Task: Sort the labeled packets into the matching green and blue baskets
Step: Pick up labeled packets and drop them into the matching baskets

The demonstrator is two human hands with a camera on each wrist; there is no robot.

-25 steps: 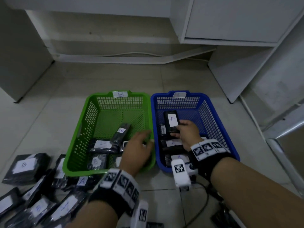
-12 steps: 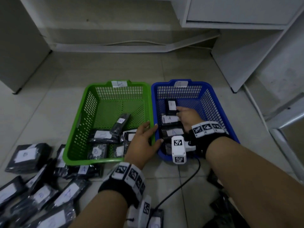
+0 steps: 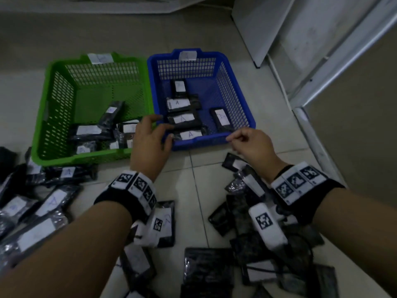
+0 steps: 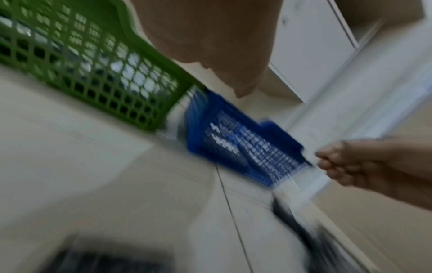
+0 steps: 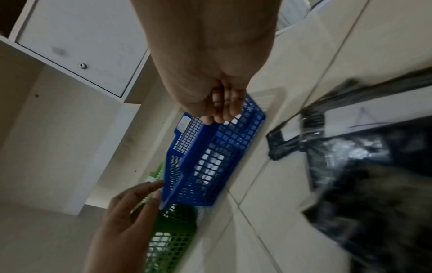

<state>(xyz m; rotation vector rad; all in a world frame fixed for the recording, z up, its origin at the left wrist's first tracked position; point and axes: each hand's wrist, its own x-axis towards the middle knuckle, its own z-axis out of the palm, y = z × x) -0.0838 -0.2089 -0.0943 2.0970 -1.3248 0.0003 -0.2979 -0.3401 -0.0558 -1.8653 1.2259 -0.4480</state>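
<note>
A green basket [image 3: 86, 158] and a blue basket [image 3: 202, 143] stand side by side on the floor, each with a paper label on its far rim. Black packets marked A [image 3: 182, 119] lie in the blue one; several labelled packets [image 3: 89, 130] lie in the green one. My left hand [image 3: 159, 130] hovers over the near rims where the baskets meet, fingers spread and holding nothing. My right hand [image 3: 236, 137] hangs by the blue basket's near right corner, fingers loosely curled and holding nothing; the right wrist view shows the same right hand [image 5: 219, 110].
Loose black packets lie on the floor in a pile at the left [image 3: 49, 203], a pile under my right wrist [image 3: 242, 190] and more near me [image 3: 208, 269]. White cabinets [image 3: 268, 29] stand behind and to the right. A cable runs under the right arm.
My right hand has drawn back out of the blue basket to its near right corner. My left hand shifted right from the green basket's front. The head view tilted down.
</note>
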